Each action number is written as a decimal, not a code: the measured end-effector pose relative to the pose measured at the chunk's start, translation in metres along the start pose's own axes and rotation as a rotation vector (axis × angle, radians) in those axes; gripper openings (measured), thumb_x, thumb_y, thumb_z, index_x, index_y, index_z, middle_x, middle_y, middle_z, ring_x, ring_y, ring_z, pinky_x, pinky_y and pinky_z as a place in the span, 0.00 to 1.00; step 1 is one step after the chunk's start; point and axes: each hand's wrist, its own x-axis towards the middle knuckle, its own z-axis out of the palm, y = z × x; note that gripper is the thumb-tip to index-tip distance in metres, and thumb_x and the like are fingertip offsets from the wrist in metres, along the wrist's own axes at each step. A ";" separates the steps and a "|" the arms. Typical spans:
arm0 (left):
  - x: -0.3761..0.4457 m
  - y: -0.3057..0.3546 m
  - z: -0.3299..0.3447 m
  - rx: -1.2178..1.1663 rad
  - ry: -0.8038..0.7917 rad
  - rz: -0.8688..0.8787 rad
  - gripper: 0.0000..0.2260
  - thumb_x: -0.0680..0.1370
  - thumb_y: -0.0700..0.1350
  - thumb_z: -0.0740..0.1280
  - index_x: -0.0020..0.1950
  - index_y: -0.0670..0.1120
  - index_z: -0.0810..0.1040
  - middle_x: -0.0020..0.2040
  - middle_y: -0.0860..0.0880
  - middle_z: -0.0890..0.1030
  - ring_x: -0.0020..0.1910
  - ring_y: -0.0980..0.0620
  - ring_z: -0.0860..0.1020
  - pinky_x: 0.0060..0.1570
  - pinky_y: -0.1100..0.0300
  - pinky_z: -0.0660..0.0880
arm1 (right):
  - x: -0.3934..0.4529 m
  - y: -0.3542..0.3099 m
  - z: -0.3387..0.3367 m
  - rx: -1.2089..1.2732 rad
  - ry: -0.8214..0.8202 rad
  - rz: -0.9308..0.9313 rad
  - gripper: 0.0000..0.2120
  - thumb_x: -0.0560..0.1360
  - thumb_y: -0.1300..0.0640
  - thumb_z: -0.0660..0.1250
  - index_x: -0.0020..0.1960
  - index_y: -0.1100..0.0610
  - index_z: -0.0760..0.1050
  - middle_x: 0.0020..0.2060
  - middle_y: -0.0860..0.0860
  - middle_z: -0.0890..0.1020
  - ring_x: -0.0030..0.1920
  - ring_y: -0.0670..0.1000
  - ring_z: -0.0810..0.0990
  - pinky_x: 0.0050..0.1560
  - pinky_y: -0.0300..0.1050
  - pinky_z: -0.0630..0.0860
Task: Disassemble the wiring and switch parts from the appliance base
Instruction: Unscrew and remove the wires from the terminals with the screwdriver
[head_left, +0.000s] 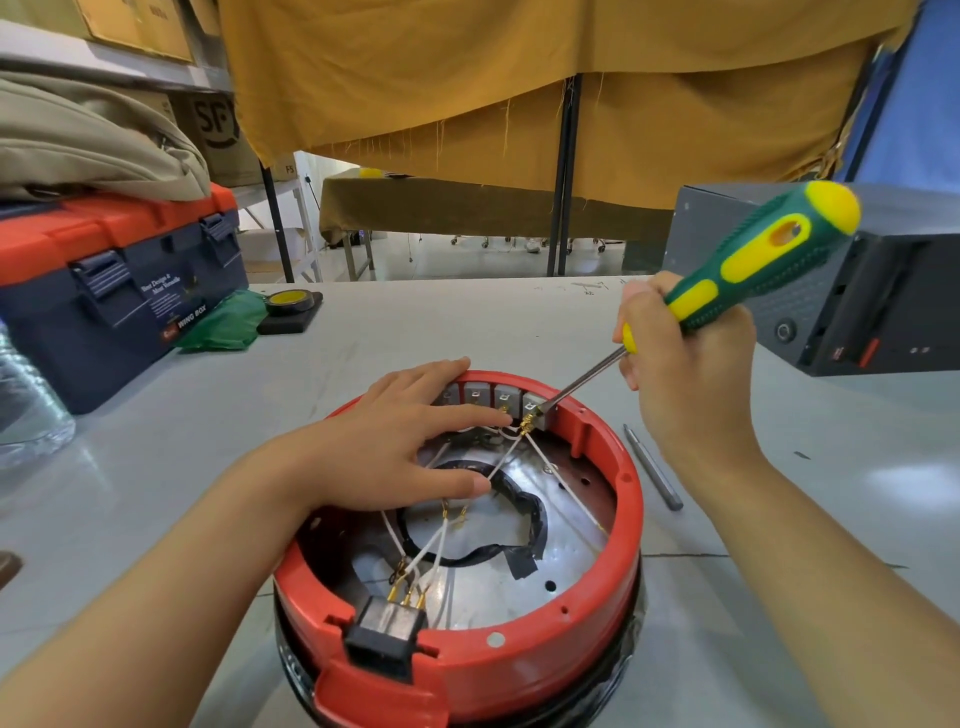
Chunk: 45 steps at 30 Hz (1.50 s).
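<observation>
My right hand (685, 364) is wrapped around a green/yellow screwdriver (748, 270), handle up and to the right, shaft angled down-left w/ the tip at the rightmost of four grey switch blocks (491, 397) on the far inner wall of the red appliance base (587, 639). Brass terminal (527, 426) sits right at the tip, white wires (511, 452) running off it. My left hand (410, 441) lies flat, fingers straight, over the far-left part of the base; index tip reaches toward the terminal, thumb rests inside near a loop of black tape (524, 514). More white wires cross the shiny metal floor to a black plug socket (387, 634) w/ brass pins in the near rim. Base sits centre on the grey table (156, 467), close to me. Just right of it on the table: a grey metal rod (652, 465). Far left: blue toolbox w/ red lid (104, 280), green bag (223, 322) beside it, then a tape roll (291, 301). Far right: dark grey box (883, 312)
</observation>
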 end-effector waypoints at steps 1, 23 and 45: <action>0.000 0.000 0.000 0.001 0.002 -0.001 0.24 0.72 0.67 0.59 0.67 0.75 0.56 0.77 0.59 0.42 0.76 0.56 0.44 0.73 0.56 0.45 | -0.002 -0.001 0.001 -0.023 -0.020 -0.028 0.16 0.72 0.50 0.61 0.26 0.49 0.68 0.21 0.44 0.69 0.24 0.47 0.68 0.31 0.41 0.64; 0.000 0.003 -0.002 -0.008 -0.016 -0.010 0.24 0.73 0.66 0.60 0.67 0.74 0.56 0.77 0.59 0.42 0.76 0.56 0.44 0.73 0.55 0.46 | -0.002 -0.004 0.003 0.033 -0.113 0.026 0.14 0.72 0.57 0.60 0.28 0.54 0.64 0.20 0.43 0.65 0.25 0.44 0.65 0.27 0.32 0.62; 0.000 0.002 -0.001 -0.009 0.009 0.001 0.24 0.73 0.66 0.60 0.67 0.73 0.58 0.77 0.59 0.43 0.75 0.57 0.45 0.72 0.59 0.45 | 0.007 0.008 -0.004 0.173 0.031 0.300 0.10 0.68 0.57 0.60 0.31 0.60 0.64 0.20 0.47 0.63 0.22 0.46 0.61 0.23 0.37 0.60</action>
